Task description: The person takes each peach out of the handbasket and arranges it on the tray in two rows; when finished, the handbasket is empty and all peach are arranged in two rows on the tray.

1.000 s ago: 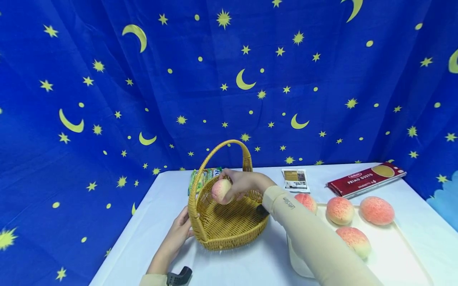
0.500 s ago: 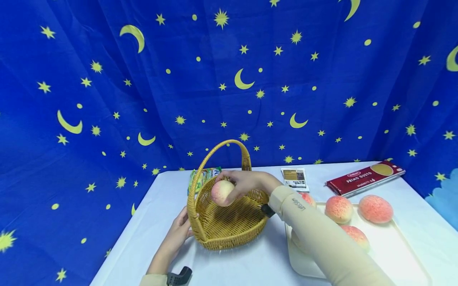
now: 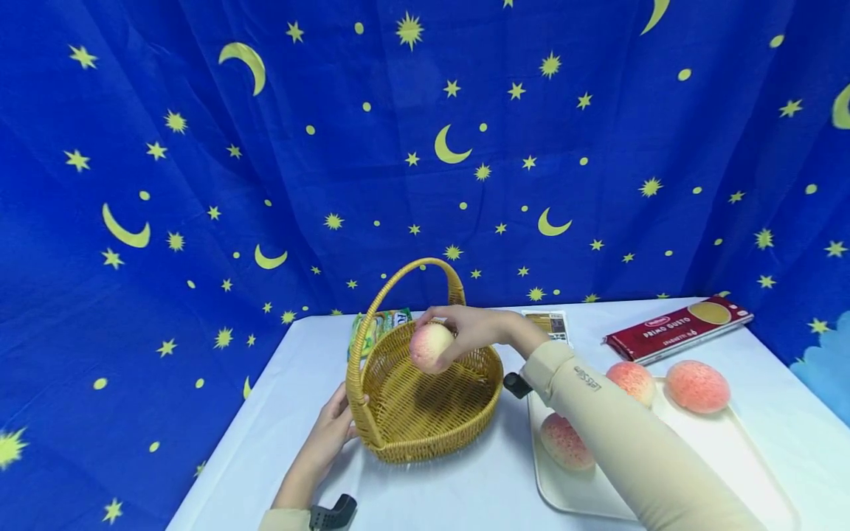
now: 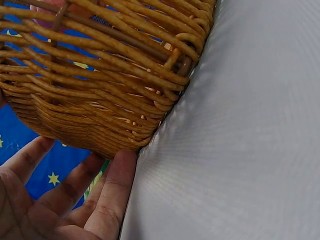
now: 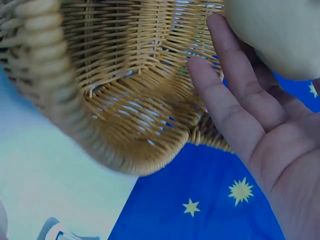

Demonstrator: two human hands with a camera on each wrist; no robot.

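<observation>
A wicker basket (image 3: 432,413) with a tall arched handle stands on the white table. My left hand (image 3: 334,420) holds it at its left side, one fingertip showing past the foot of the handle. In the left wrist view, spread fingers (image 4: 112,200) touch the outer weave low down. Over the basket's opening, my right hand (image 3: 465,324) grips a pink-and-cream peach (image 3: 429,346) between thumb and fingers. The right wrist view shows the pale side of that peach (image 5: 280,35) near the basket's woven wall (image 5: 125,45).
A white tray (image 3: 717,464) on the right carries several peaches (image 3: 697,387), partly hidden by my right sleeve. Behind it lies a red spaghetti pack (image 3: 677,330). A small packet (image 3: 551,323) shows beyond my right wrist, and a green packet (image 3: 361,332) lies behind the basket.
My right hand, still holding the peach, has moved right and slightly up over the basket. Its sleeve covers different peaches on the tray. The left hand and basket stay put.
</observation>
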